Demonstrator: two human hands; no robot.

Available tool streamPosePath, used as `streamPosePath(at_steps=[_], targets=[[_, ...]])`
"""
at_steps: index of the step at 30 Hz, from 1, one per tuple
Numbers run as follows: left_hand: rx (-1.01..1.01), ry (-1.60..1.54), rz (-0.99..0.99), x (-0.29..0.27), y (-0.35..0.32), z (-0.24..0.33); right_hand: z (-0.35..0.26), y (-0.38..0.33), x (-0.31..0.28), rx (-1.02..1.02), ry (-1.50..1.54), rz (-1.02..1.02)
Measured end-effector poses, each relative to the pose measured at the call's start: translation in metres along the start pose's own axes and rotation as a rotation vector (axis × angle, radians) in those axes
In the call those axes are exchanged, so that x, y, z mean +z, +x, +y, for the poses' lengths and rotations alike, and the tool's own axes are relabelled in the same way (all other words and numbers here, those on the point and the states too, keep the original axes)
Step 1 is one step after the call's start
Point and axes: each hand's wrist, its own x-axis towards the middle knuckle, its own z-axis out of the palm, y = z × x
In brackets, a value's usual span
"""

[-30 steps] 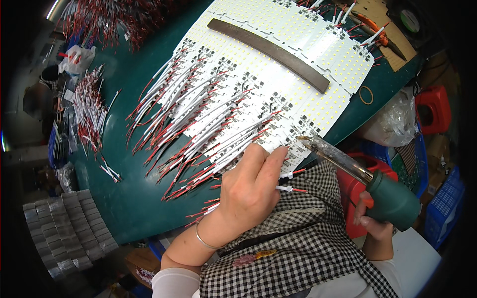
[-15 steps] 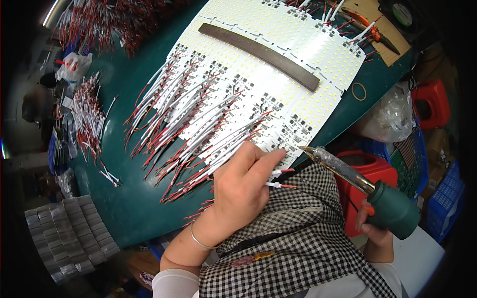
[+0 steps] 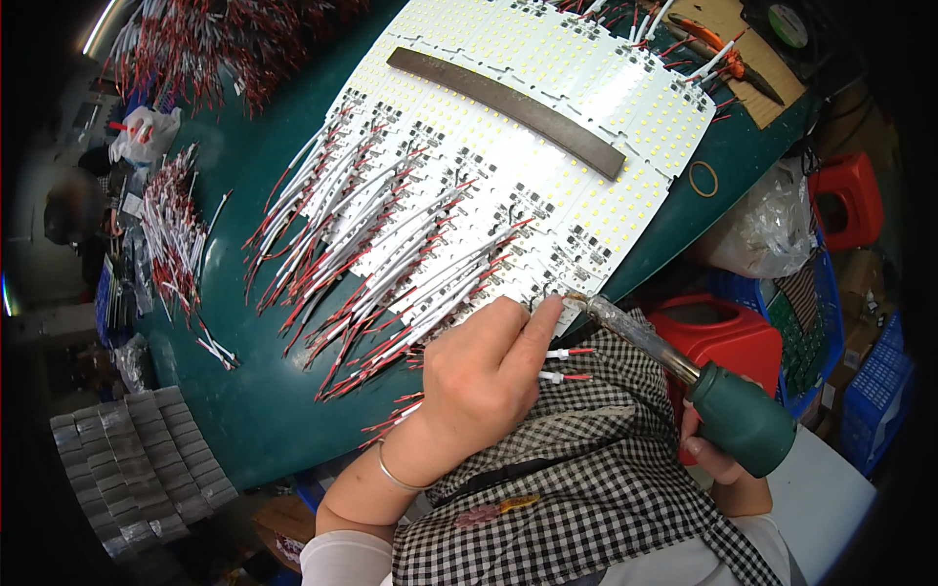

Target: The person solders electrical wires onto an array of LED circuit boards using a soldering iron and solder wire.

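Note:
White LED circuit boards [image 3: 547, 166] lie in a sheet on the green table [image 3: 234, 391], with several red-and-white wires [image 3: 391, 273] soldered along their near edge. My left hand [image 3: 479, 381] pinches a red-and-white wire [image 3: 567, 363] against the nearest board's edge, index finger extended. My right hand [image 3: 723, 459] grips the green handle of a soldering iron [image 3: 684, 366]; its tip touches the board's corner beside my left fingertip. A dark flat bar [image 3: 508, 107] lies across the boards.
Bundles of loose red-and-white wires [image 3: 171, 244] lie at the table's left and far left. A stack of grey trays [image 3: 137, 469] sits at lower left. Orange pliers [image 3: 723, 49] rest at top right. Red stools [image 3: 723, 332], a plastic bag [image 3: 762, 225] and blue crates [image 3: 879, 391] stand right of the table.
The soldering iron's tip has moved in toward the board's corner beside my left index finger. My left hand has stayed at the board's edge, holding the wire.

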Motion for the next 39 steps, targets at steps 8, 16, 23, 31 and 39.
streamPosePath(at_steps=[8,16,23,31,39], targets=[[0.017,0.073,-0.067,-0.001,0.001,0.004,0.014,-0.012,-0.013,-0.186,-0.338,-0.051],[0.027,0.068,-0.071,0.0,0.0,0.004,0.002,-0.042,-0.011,0.33,0.588,0.215],[-0.055,0.0,-0.093,-0.006,0.004,0.006,-0.019,-0.046,-0.036,0.392,-0.397,0.389],[-0.171,-0.062,0.142,-0.02,0.018,0.011,-0.027,-0.014,-0.012,0.323,0.363,0.524],[-0.178,-0.069,0.003,-0.01,0.014,0.002,-0.019,-0.014,-0.018,0.39,0.252,0.269]])
